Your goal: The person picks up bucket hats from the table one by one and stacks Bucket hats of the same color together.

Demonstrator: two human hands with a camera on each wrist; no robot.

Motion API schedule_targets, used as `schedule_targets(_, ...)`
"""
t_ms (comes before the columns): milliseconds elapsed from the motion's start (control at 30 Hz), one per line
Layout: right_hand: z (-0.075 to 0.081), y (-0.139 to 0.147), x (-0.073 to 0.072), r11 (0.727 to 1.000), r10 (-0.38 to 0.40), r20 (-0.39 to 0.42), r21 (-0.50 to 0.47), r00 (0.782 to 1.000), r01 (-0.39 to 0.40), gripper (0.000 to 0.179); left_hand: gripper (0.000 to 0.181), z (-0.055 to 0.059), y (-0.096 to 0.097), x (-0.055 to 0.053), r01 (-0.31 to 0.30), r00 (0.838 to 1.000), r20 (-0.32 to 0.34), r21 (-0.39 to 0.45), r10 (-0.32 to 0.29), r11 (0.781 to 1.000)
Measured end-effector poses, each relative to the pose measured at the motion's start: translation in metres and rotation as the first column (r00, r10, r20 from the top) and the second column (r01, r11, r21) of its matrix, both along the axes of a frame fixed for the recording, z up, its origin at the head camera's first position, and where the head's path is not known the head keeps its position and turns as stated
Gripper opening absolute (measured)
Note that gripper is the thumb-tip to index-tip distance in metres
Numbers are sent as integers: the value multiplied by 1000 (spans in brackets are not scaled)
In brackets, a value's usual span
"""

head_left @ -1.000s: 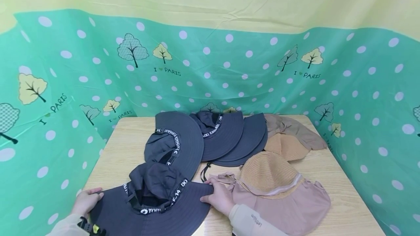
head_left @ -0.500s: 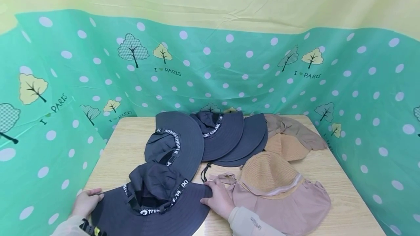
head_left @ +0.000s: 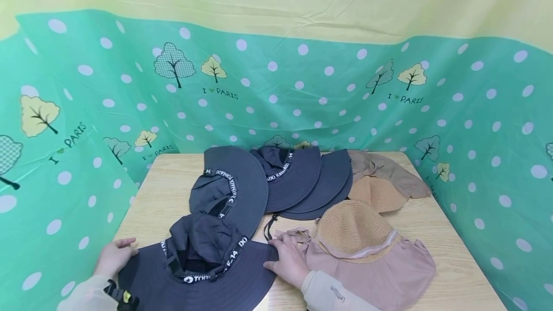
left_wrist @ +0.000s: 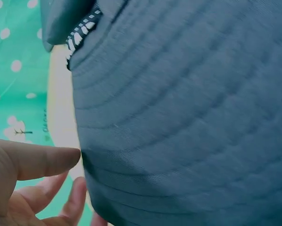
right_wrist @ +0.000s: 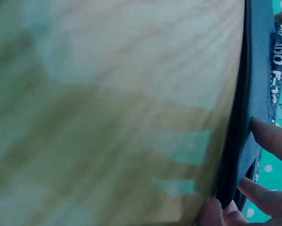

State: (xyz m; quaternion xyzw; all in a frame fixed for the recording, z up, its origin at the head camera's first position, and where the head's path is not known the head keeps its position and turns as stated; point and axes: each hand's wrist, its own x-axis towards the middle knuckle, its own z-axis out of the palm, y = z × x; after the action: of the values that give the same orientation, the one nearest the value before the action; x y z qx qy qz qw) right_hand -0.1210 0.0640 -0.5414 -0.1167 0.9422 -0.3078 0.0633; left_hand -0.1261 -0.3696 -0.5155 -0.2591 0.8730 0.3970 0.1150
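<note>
A dark navy wide-brim sun hat (head_left: 246, 272) lies at the front left, its brim toward me and its soft crown folded back, with white lettering along the inner band. My left hand (head_left: 113, 257) is at the brim's left edge. In the left wrist view, its thumb tip touches the brim's edge (left_wrist: 188, 117), and the other fingers are loosely bent beside it. On the opposite side, my right hand (head_left: 288, 260) pinches the brim's right corner. The right wrist view shows the thumb (right_wrist: 275, 141) on the brim and fingertips along its edge.
Behind lie a dark grey hat (head_left: 252, 191) and several overlapping navy hats (head_left: 298, 181). A straw hat with a pink cloth flap (head_left: 358, 229) lies right of my right hand; another straw hat (head_left: 376, 193) lies behind it. Polka-dot cloth (head_left: 298, 90) walls the wooden table (head_left: 160, 196).
My left hand's fingers have loosened and spread slightly at the brim's left edge. My right hand and the hats have barely moved.
</note>
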Motion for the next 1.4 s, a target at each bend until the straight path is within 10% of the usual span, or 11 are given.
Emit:
schedule_targets(167, 6, 3, -6, 999, 35, 47, -27, 998, -33, 53, 59, 13, 6, -11, 75, 997, 29, -31, -74, 997)
schedule_targets(400, 24, 13, -22, 941, 72, 245, -337, 967, 15, 57, 61, 35, 30, -32, 93, 996, -14, -17, -93, 996)
schedule_targets(600, 36, 24, -46, 808, -49, 346, -537, 937, 241, 65, 58, 52, 65, -51, 81, 986, -148, 19, -77, 997)
schedule_targets(767, 46, 47, -78, 627, -204, 386, -654, 900, 423, 63, 56, 61, 101, -66, 81, 962, -273, 183, -29, 980)
schedule_targets(867, 49, 64, -97, 516, -246, 440, -695, 864, 501, 63, 56, 63, 122, -74, 96, 949, -313, 359, 23, 928)
schedule_targets(1067, 46, 90, -126, 345, -247, 584, -693, 774, 633, 70, 54, 60, 163, -85, 126, 951, -296, 647, 95, 752)
schedule_targets(1400, 50, 95, -144, 266, -172, 695, -649, 698, 712, 78, 53, 30, 224, -87, 120, 975, -210, 776, 74, 619)
